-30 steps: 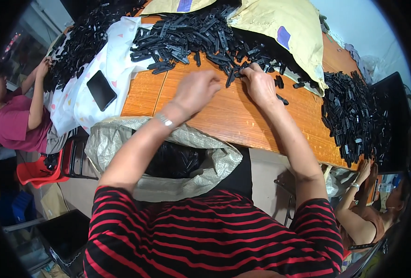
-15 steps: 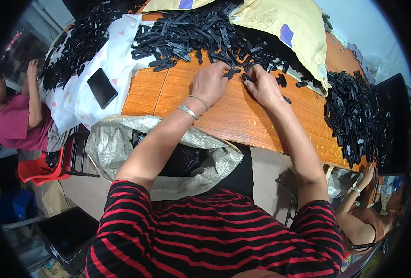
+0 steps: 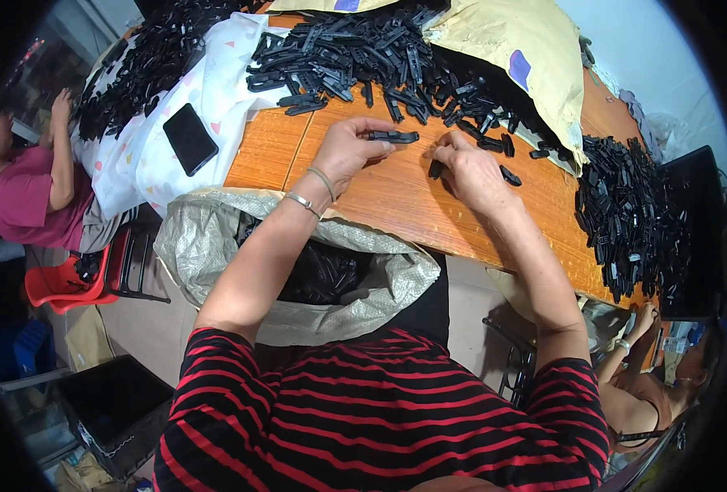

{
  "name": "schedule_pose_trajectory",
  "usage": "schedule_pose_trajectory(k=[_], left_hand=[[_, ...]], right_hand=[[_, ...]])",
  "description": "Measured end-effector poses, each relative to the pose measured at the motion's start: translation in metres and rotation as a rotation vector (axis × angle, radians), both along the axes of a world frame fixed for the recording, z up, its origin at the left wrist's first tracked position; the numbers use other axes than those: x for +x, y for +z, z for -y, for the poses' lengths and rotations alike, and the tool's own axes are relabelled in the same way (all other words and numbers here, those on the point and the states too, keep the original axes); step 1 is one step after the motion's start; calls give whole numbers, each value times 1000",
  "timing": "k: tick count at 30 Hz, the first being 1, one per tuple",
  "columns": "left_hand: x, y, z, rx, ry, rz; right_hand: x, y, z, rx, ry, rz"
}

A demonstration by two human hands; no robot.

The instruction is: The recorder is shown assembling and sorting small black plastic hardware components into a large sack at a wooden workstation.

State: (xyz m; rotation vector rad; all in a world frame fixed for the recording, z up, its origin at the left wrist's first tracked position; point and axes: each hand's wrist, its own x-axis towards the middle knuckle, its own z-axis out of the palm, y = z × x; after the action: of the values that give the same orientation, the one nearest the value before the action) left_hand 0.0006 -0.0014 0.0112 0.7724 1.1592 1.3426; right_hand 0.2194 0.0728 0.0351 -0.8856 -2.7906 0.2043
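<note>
Pale grey woven plastic forms the open sack (image 3: pixel 208 246) nearest the body, at about seven o'clock from the hands, with black material inside. Beyond its rim, the wooden table (image 3: pixel 372 205) runs under both hands. The left hand (image 3: pixel 343 152) has thumb and fingers clamped on a slim black piece (image 3: pixel 396 138), its free end pointing to three o'clock. The right hand (image 3: pixel 472 174) has its fingers curled together, seemingly closed on a dark piece (image 3: pixel 435 170), mostly hidden. A loose piece (image 3: pixel 510 175) lies just beside it at three; a phone (image 3: pixel 190 139) rests at nine.

The step in hand looks like handling pieces singly; the next move seems to call for a light, steady pinch and clear fingertips.

Farther off, the pile (image 3: pixel 339 57) spreads at eleven, and a yellowish sack (image 3: pixel 503 41) between one and two.
</note>
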Motion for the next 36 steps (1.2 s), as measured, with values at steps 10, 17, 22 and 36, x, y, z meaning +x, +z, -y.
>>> schedule_pose_trajectory(k=[10,17,22,36], left_hand=[[5,6,11,159,-15,-298],[9,16,20,209,20,-248],[7,24,28,117,-9,-202],[17,44,44,455,62,-471]], right_hand=[[-26,24,25,-62,-56,-399],[-42,21,31,-14,44,-523],[-42,23,34,-62,39,-529],[-43,36,31,-728,-99,-619]])
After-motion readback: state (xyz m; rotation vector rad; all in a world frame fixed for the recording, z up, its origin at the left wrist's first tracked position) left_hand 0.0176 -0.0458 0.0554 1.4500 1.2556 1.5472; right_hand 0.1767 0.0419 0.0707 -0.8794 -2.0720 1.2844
